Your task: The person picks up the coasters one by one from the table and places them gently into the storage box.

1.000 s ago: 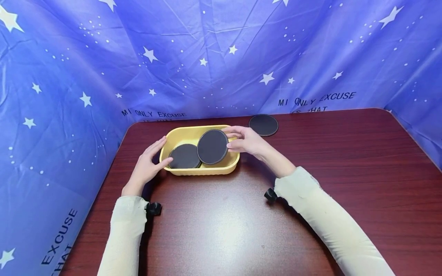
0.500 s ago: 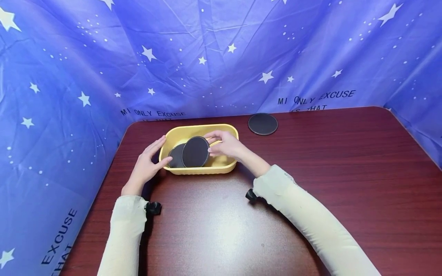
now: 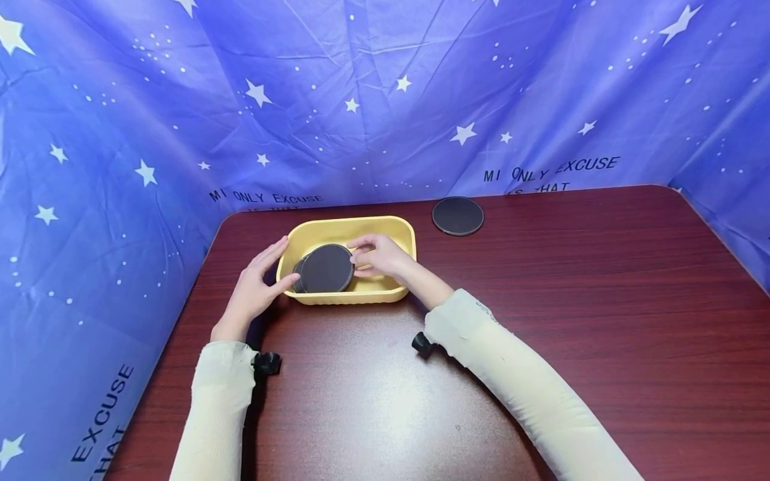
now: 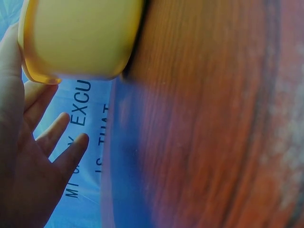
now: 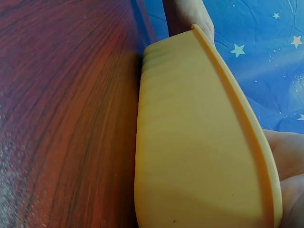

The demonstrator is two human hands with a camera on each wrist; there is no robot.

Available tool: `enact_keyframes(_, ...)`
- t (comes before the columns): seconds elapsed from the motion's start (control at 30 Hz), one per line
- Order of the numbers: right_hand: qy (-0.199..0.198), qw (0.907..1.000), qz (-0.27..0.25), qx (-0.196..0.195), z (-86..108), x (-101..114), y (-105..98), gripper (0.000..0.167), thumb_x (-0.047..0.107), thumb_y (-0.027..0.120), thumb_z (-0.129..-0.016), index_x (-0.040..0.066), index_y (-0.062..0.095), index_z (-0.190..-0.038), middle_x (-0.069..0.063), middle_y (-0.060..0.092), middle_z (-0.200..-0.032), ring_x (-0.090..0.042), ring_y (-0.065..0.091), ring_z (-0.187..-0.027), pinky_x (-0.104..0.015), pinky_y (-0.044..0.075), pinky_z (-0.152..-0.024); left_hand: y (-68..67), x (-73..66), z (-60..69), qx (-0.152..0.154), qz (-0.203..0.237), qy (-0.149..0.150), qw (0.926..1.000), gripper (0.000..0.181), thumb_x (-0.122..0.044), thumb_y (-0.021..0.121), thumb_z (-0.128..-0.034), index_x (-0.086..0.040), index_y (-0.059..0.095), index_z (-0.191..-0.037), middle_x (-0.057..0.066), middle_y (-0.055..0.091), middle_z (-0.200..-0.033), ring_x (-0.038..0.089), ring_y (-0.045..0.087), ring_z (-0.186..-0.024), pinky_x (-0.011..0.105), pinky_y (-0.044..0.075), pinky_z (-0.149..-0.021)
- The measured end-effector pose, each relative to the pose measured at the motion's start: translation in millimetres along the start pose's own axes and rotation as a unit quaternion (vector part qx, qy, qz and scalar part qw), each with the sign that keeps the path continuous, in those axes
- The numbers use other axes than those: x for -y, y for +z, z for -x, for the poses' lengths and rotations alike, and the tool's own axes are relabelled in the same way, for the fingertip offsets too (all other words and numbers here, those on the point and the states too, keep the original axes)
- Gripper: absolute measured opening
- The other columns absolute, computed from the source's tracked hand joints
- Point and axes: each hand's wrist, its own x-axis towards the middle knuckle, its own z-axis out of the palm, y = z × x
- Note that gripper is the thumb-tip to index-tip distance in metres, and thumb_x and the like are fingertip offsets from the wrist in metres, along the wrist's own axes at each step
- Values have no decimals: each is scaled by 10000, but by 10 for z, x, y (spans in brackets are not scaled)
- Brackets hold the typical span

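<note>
In the head view, my right hand (image 3: 381, 257) reaches inside the yellow container (image 3: 343, 298) and pinches the right edge of a round black coaster (image 3: 327, 268). This coaster lies low over another black coaster (image 3: 297, 284), which shows only as a sliver at its left. My left hand (image 3: 249, 290) holds the container's left end, thumb over the rim. From the left wrist, the left hand (image 4: 38, 142) has its lower fingers spread free of the container wall (image 4: 80, 38). In the right wrist view, the wall (image 5: 199, 133) hides most of the right hand.
One more black coaster (image 3: 458, 216) lies flat near the back edge of the dark red wooden table (image 3: 571, 287), right of the container. A blue star-patterned curtain (image 3: 385, 120) hangs along the back and left sides.
My right hand has moved left and down into the container, lowering the coaster from a raised, tilted position onto the one beneath. The left hand has stayed at the container's left end.
</note>
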Motion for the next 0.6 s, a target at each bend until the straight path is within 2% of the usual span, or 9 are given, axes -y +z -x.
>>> enact_keyframes(0.2,44,9998,-115,180,-8,-36,-2,410,-52,551,-954,-56,518,-1362,-277,613,-1246,-239,663,-964,-441,574,-958,2,-5,4,16,9,-55,10000,707,-200,776,-853,-128,478,-1490,104,441,-1565,414,355,-1460,596,270,-1191)
enact_keyframes(0.3,-7,9997,-38,245,-4,-39,-4,406,-27,553,-961,-53,518,-1365,-277,614,-1269,-254,674,-1010,-449,560,-982,5,-5,8,14,10,-74,10000,706,-202,775,-853,-131,479,-1490,100,442,-1566,410,354,-1462,592,269,-1193)
enact_keyframes(0.5,-40,9994,17,340,2,-38,-16,420,3,557,-972,-46,508,-1387,-278,601,-1320,-375,625,-1211,-454,530,-1032,11,1,1,-39,51,-56,10000,697,-198,775,-855,-136,485,-1486,93,447,-1563,410,359,-1460,584,269,-1196)
enact_keyframes(0.6,-34,9994,52,343,-1,-37,-16,420,5,566,-968,-44,513,-1382,-276,599,-1332,-361,628,-1214,-442,525,-1041,10,-2,-2,-55,55,-34,10000,696,-192,775,-854,-129,487,-1484,94,448,-1562,412,362,-1457,582,270,-1197)
